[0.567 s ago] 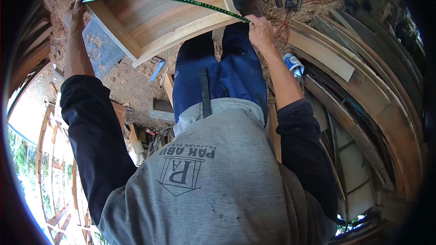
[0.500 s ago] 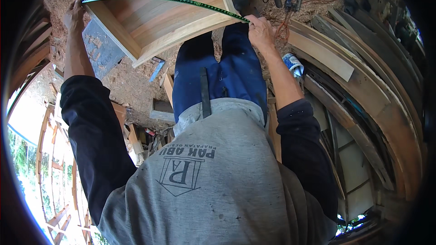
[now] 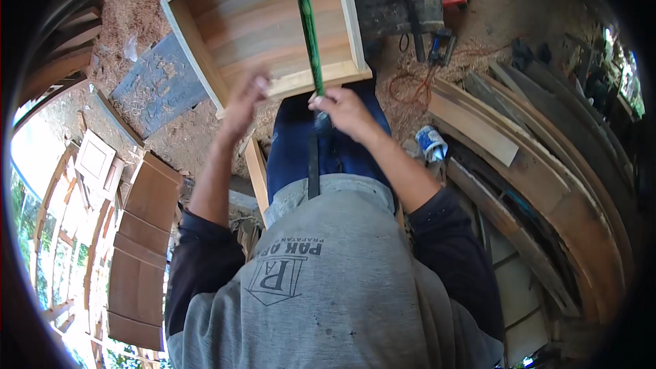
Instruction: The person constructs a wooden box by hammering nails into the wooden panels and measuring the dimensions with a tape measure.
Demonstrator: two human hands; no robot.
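Tape measure (image 3: pixel 307 24) has been swung outward over wooden box (image 3: pixel 349 14), pinched by right hand (image 3: pixel 348 113); left hand (image 3: pixel 242 104) blurred, half-open, seemingly empty. Tape repositioning judged underway; steady grip needed.

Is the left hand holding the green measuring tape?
No, the left hand is apart from the green measuring tape, which the right hand holds.

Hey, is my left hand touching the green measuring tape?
Apart. The head view shows the left hand, blurred, left of the green measuring tape, with the open wooden box's edge visible between them.
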